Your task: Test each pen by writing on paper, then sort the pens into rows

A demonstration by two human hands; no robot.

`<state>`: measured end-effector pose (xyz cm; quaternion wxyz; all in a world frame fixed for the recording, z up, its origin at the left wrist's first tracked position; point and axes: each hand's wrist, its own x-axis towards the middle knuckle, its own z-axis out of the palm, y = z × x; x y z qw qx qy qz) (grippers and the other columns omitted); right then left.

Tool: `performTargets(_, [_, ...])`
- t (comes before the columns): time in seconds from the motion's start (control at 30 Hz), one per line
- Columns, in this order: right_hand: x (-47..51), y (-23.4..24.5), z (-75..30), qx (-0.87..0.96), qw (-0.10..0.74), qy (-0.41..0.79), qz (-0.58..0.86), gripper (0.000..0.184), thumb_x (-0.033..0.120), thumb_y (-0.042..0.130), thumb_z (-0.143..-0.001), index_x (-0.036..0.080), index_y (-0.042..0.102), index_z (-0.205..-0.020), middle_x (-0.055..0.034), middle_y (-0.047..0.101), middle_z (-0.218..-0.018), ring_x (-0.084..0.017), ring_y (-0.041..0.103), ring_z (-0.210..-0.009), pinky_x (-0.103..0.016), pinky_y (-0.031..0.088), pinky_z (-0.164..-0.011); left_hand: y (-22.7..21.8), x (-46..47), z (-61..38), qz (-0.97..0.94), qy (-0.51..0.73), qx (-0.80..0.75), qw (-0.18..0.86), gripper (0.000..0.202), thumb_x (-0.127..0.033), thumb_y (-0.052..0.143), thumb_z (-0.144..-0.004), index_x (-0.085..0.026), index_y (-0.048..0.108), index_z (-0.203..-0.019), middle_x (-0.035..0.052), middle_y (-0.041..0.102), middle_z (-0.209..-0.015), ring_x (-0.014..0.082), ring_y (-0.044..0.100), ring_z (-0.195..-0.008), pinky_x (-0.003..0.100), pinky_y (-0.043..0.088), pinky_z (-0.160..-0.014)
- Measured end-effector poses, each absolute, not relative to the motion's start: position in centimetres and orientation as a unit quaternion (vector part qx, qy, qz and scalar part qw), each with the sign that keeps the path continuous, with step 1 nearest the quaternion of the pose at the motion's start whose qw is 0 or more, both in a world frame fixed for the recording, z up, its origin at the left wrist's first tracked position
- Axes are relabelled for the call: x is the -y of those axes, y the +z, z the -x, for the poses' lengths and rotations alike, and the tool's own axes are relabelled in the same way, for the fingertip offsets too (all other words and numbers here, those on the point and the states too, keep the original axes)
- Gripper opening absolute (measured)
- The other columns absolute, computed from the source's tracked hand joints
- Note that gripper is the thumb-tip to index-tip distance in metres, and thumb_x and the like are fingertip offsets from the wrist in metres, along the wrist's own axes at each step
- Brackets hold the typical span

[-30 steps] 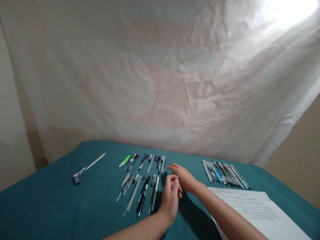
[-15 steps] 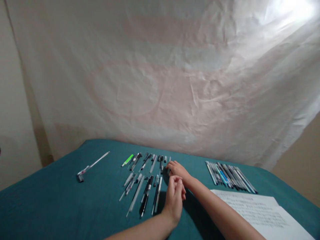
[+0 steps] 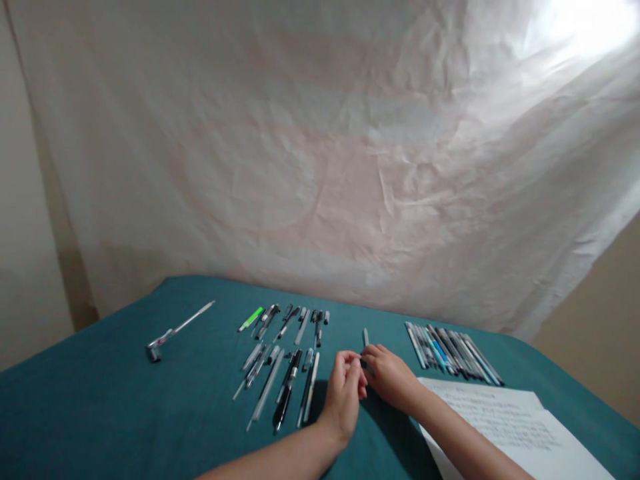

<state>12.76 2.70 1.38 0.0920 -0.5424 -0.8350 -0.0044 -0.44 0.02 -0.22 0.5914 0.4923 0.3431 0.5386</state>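
Note:
My right hand [image 3: 393, 377] is closed around a slim pen [image 3: 365, 337], whose greyish end sticks up past the fingers. My left hand [image 3: 345, 393] is right beside it, thumb and fingers pinched together. A small dark bit shows between the two hands, and I cannot make out what the left fingers hold. Left of my hands lie two rows of pen parts. In the near row are a black pen [image 3: 286, 393], a white tube [image 3: 312, 387] and a clear barrel [image 3: 269, 387]. A bright green highlighter [image 3: 250, 319] ends the far row.
At the right a batch of pens [image 3: 453, 353] lies side by side. Handwritten paper sheets [image 3: 510, 420] are in front of it, under my right forearm. A long thin refill with a clip and cap [image 3: 173, 331] lies far left on the green cloth [image 3: 100, 400]. A pale sheet hangs behind.
My right hand has come back from the far row towards my left hand, bringing a pen from that row's right end. My left hand has barely moved.

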Motion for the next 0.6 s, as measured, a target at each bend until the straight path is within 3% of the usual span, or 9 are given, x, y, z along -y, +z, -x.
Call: performTargets(0.6, [-1.4, 0.1, -14.0, 0.750, 0.119, -0.062, 0.648, 0.029, 0.009, 0.037, -0.080, 0.023, 0.053, -0.100, -0.0052, 0.053, -0.106, -0.015, 0.053, -0.088, -0.020, 0.038, -0.071, -0.3, -0.3, 0.1, -0.509, 0.506, -0.352, 0.600, 0.031, -0.044, 0.045, -0.077, -0.017, 0.043, -0.092, -0.0032, 0.046, -0.063, 0.0089, 0.045, -0.053, 0.021, 0.035, -0.052])
